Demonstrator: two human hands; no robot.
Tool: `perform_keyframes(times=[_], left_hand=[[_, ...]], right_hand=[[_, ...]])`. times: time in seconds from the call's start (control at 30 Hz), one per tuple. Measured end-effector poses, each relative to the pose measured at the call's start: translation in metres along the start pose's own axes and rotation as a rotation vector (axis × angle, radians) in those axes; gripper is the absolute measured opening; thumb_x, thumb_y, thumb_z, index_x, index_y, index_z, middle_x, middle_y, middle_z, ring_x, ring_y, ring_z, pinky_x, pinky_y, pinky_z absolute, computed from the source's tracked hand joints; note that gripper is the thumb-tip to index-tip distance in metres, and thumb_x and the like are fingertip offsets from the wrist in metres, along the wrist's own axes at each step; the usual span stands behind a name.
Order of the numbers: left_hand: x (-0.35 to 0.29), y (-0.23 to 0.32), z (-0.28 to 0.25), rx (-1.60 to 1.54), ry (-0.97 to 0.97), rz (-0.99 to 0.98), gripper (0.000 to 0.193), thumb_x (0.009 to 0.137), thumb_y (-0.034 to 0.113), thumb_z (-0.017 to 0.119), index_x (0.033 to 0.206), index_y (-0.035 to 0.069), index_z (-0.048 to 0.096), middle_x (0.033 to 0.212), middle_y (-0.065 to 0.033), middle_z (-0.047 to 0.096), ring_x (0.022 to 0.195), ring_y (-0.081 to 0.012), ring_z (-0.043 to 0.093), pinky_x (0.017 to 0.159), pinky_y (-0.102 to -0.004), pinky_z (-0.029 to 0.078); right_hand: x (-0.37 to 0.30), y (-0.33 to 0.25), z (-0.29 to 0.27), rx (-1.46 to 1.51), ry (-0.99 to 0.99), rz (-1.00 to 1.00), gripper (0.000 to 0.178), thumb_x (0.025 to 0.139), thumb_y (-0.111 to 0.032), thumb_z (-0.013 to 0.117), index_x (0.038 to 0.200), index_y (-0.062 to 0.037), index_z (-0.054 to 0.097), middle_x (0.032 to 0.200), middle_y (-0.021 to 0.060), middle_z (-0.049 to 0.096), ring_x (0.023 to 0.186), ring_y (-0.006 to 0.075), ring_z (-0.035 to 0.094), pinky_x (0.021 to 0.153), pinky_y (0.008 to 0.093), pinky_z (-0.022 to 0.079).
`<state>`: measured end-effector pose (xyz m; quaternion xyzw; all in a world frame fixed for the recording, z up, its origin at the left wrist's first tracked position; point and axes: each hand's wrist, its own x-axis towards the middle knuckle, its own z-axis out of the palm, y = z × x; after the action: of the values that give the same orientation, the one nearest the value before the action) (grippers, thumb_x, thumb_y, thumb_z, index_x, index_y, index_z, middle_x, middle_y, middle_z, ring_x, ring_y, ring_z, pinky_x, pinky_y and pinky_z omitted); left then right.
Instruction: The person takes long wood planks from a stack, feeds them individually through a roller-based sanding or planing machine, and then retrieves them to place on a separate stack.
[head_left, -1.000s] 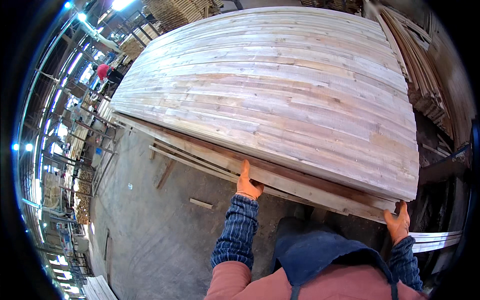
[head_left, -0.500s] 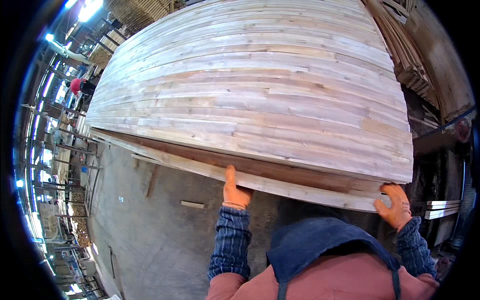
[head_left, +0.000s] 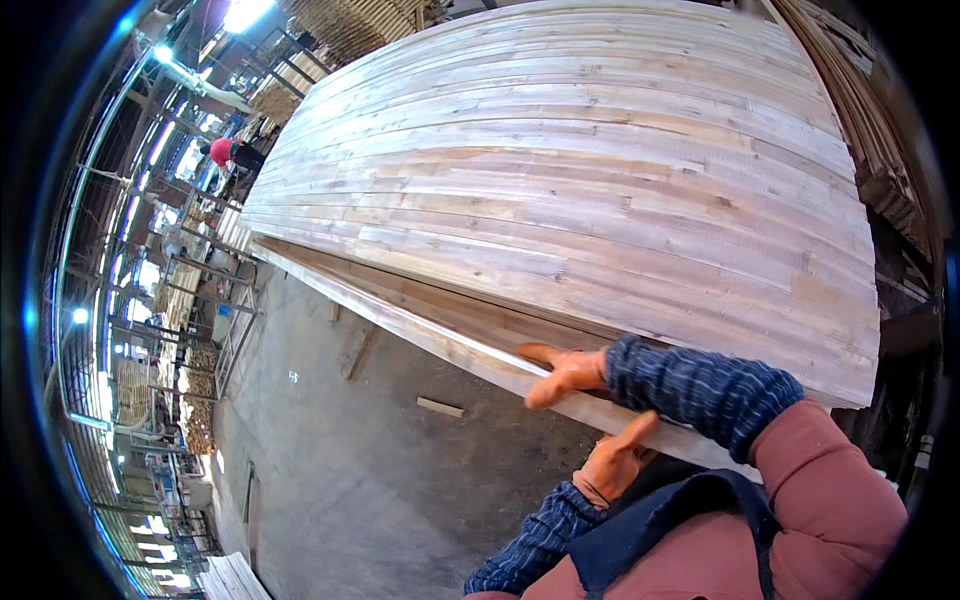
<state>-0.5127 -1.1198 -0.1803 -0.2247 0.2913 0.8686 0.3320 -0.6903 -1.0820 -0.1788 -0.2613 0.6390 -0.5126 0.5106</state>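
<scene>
A long, pale wooden board (head_left: 470, 358) lies along the near side of a wide stack of planks (head_left: 570, 210), angled out from it with a gap between. My right hand (head_left: 572, 376), in an orange glove, reaches across from the right and is closed over the board's edge. Just nearer to me, my left hand (head_left: 613, 464), also orange-gloved, grips the same board from the outer side, thumb on top and fingers hidden beneath. The board's near right end is partly covered by my right arm.
Offcuts of wood (head_left: 440, 407) lie on the concrete floor (head_left: 340, 470) to the left. Racks of timber (head_left: 200, 390) line the far left, where a person in red (head_left: 222, 152) bends over. More boards (head_left: 850, 90) are stacked at the right.
My right hand has moved left from the board's right end to its middle stretch. My left hand now sits nearer my body. The view has turned, and the board appears tilted more.
</scene>
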Motion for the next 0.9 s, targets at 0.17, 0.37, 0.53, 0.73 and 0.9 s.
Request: perform_keyframes(times=[0.17,0.37,0.53,0.73,0.9], left_hand=[[-0.012,0.049,-0.036,-0.307,-0.072,0.295,0.076,0.096,0.062,0.062,0.155,0.016,0.046,0.152,-0.0103,0.054,0.139,-0.0296,0.053,0.117,-0.0522,0.044],[0.000,0.221,-0.157,-0.200,0.292,0.676,0.082,0.095,0.064,0.061,0.158,0.015,0.043,0.160,-0.0086,0.046,0.143,-0.0336,0.043,0.122,-0.0528,0.033],[0.032,0.231,-0.199,-0.126,0.355,0.631,0.090,0.089,0.071,0.064,0.157,0.015,0.045,0.159,-0.0116,0.048,0.140,-0.0386,0.046,0.119,-0.0633,0.036],[0.085,0.199,-0.175,0.066,0.465,0.718,0.050,0.110,0.044,0.045,0.141,0.008,0.061,0.131,-0.0122,0.069,0.112,-0.0346,0.065,0.101,-0.0493,0.052],[0.148,0.186,-0.119,0.199,0.419,0.542,0.050,0.108,0.043,0.049,0.141,0.007,0.061,0.131,-0.0122,0.069,0.113,-0.0329,0.065,0.101,-0.0480,0.051]], right_hand=[[-0.096,0.047,0.007,0.233,0.030,0.073,0.122,0.071,-0.046,0.090,0.167,-0.0080,0.026,0.154,0.0236,0.047,0.146,0.0351,0.043,0.121,0.0464,0.035],[-0.273,0.070,0.009,-0.013,0.162,0.135,0.118,0.073,-0.051,0.089,0.167,-0.0133,0.028,0.164,0.0206,0.039,0.149,0.0365,0.040,0.124,0.0448,0.032],[-0.345,0.071,0.017,-0.441,0.315,0.361,0.108,0.078,-0.035,0.080,0.168,-0.0366,0.022,0.146,0.0278,0.057,0.124,0.0476,0.063,0.107,0.0520,0.050],[-0.352,0.085,0.029,-0.852,0.441,0.430,0.118,0.074,-0.025,0.084,0.169,-0.0388,0.015,0.150,0.0229,0.054,0.128,0.0427,0.060,0.107,0.0526,0.049],[-0.362,0.085,0.027,-0.962,0.575,0.372,0.125,0.068,-0.019,0.087,0.169,-0.0388,0.016,0.132,0.0162,0.061,0.114,0.0386,0.065,0.095,0.0477,0.054]])
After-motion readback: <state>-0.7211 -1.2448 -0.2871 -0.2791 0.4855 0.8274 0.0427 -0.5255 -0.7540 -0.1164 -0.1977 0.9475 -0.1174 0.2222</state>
